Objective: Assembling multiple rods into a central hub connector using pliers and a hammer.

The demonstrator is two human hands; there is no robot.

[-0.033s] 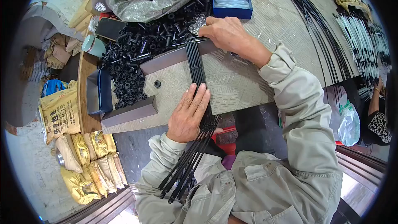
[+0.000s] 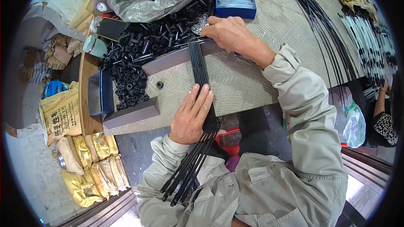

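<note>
Even, bright daylight over my bench; soft shadows, sharp centre, strong fisheye bending and black vignette at the rim.

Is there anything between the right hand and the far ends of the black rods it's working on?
Nothing visible. The right hand already rests at the far ends of the black rods, beside the pile of black sleeves. The left hand presses the same bundle flat on the table, nearer the body.

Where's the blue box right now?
In the head view the blue box sits at the top centre of the table, just beyond the right hand, right of the grey bag.
</note>
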